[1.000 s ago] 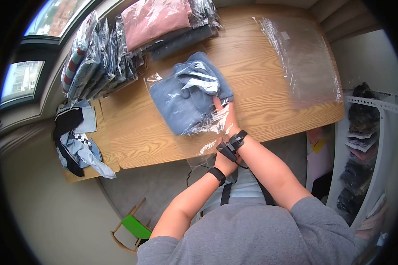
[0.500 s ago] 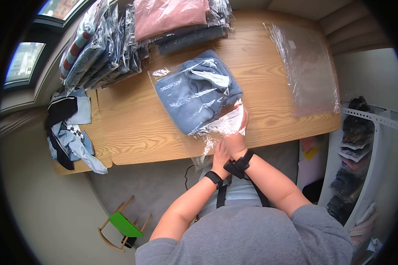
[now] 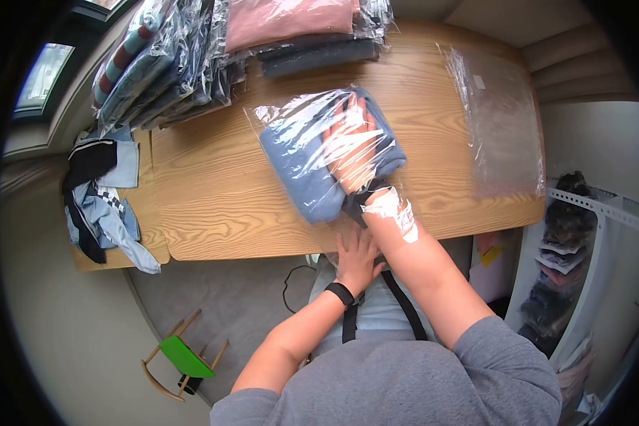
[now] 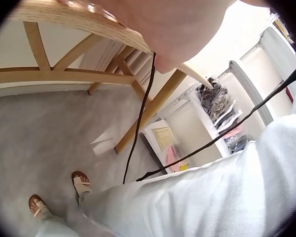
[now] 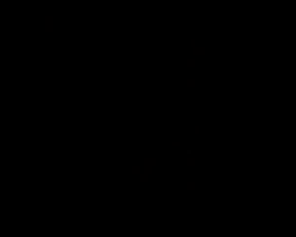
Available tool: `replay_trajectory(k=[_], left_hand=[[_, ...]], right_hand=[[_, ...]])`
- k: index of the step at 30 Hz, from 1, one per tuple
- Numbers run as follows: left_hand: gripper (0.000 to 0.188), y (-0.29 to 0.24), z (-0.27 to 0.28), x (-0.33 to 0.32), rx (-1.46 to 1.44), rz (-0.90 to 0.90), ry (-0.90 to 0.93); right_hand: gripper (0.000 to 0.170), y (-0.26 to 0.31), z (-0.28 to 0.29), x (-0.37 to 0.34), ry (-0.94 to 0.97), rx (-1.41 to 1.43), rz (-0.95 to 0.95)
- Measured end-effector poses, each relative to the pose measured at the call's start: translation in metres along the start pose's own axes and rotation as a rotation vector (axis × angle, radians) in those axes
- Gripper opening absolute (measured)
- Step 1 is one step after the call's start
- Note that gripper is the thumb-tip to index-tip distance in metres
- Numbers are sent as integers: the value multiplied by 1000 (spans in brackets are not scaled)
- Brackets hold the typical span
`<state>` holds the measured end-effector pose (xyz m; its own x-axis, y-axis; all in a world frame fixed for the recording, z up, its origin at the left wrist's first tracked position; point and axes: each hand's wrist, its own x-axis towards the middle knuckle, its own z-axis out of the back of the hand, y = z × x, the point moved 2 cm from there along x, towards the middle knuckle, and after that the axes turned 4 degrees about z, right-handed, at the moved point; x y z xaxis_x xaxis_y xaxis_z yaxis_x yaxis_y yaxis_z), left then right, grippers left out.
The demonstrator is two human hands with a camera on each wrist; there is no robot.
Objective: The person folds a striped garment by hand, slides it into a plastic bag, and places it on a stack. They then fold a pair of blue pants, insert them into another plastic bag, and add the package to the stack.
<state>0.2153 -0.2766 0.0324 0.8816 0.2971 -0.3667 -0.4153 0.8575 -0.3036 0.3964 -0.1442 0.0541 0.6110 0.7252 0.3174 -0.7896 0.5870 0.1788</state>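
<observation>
A folded blue garment [image 3: 309,188] lies in a clear plastic bag [image 3: 295,110] near the middle of the wooden table. My right hand [image 3: 351,138] is inside the bag, laid flat over the garment with its fingers straight and pointing to the table's far side; the shiny film covers the hand and wrist. At the table's near edge my left hand [image 3: 356,259] rests spread on the bag's lower end. In the left wrist view only part of the left hand [image 4: 182,29] shows, above the table edge. The right wrist view is black.
Bagged clothes [image 3: 156,71] stand at the back left, beside a bagged pink garment [image 3: 287,25]. Loose clothes [image 3: 106,195] lie at the left end. Flat plastic bags [image 3: 504,128] are at the right. A green chair [image 3: 184,356] and shelves [image 3: 571,263] stand beyond the table [image 3: 220,220].
My right hand has moved from the bag's near end far into it, over the garment. My left hand has spread its fingers at the table edge. The head view has shifted.
</observation>
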Motion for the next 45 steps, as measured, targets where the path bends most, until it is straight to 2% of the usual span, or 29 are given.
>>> replay_trajectory(k=[2,4,6,8,12,13,14,16,18,19,20,22,23,25,27,28,30,32,34,35,38,39,41,43,44,45], left_hand=[[81,1,-2,2,8,7,4],[83,0,-7,-1,12,11,16],[84,1,-9,-1,29,-7,-16],[84,3,-9,-2,31,-7,1],[85,8,-9,-3,72,-21,-12],[85,8,-7,-3,73,-22,-24],[84,8,0,-2,52,-20,-15],[83,7,11,-4,20,-10,-18],[73,8,17,-6,21,-32,0],[68,10,14,-7,18,-22,-5],[68,13,3,-7,10,-14,-14],[64,19,-21,-10,49,-29,-124],[61,20,-23,-10,-75,31,-128],[60,21,-29,-9,-45,41,-129],[57,21,-31,-10,-16,6,-162],[57,22,-31,-11,-15,10,-154],[55,22,-32,-10,34,-15,-118],[54,21,-33,-9,36,-4,-91],[53,19,-27,-10,48,-23,-208],[53,18,-27,-10,72,-12,-125],[49,20,-29,-10,25,-9,-188],[49,19,-27,-10,23,-13,-191],[47,17,-22,-9,83,36,-83],[52,20,-14,-13,-77,-17,-32],[56,20,7,-17,-139,-34,-31],[56,22,16,-20,-137,-36,-34]], right_hand=[[61,-3,-6,3,47,-72,3],[67,-5,-4,5,106,48,-108],[72,-4,-4,3,122,85,-127],[72,-4,-9,1,38,30,-104],[71,-7,-23,2,-22,46,-204],[64,-4,-23,3,-92,51,-199],[64,-7,-21,5,-104,48,-190],[54,-12,-21,3,219,-184,82],[47,0,6,-27,-33,29,130],[48,4,17,-42,43,194,163],[49,7,27,-56,120,359,197],[53,13,40,-92,280,377,306],[61,19,44,-104,303,402,375],[66,24,36,-107,351,398,396],[80,29,20,-107,423,356,403],[79,32,9,-105,339,293,439],[75,36,10,-91,421,278,460],[73,37,1,-78,385,282,486],[72,39,-6,-66,348,282,511],[72,43,-9,-61,361,290,491],[69,55,2,-59,355,171,497],[69,59,17,-59,369,214,448],[73,59,30,-62,427,301,345],[63,46,32,-63,269,404,384],[59,37,35,-62,182,433,413],[50,34,38,-59,104,363,390]])
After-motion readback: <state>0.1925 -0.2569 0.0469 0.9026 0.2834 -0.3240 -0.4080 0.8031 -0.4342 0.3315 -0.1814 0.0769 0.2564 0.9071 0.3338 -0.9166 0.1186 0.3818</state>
